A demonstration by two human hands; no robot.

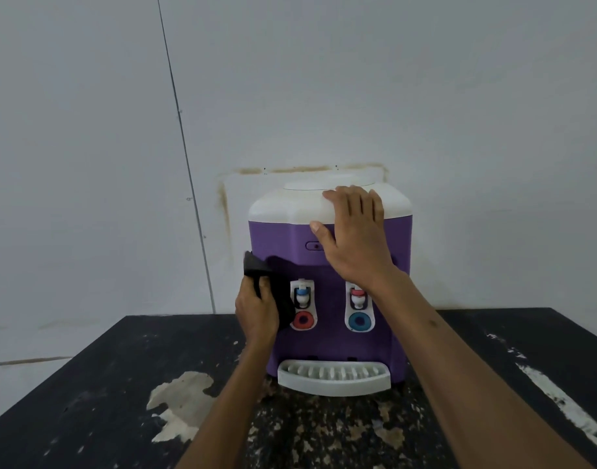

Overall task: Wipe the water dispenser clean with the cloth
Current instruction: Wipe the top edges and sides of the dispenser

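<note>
Two hands: left (256, 309) gripping one black cloth (273, 282), right (354, 231) open-palmed on one two-tap dispenser (327, 343).

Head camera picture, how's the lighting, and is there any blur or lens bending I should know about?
Head view: dim, flat light with a grey-blue cast; no glare on the water dispenser; the black cloth in the left hand merges with its shadow; wide-angle bending curves the wall seam; the image looks slightly soft throughout.
</note>
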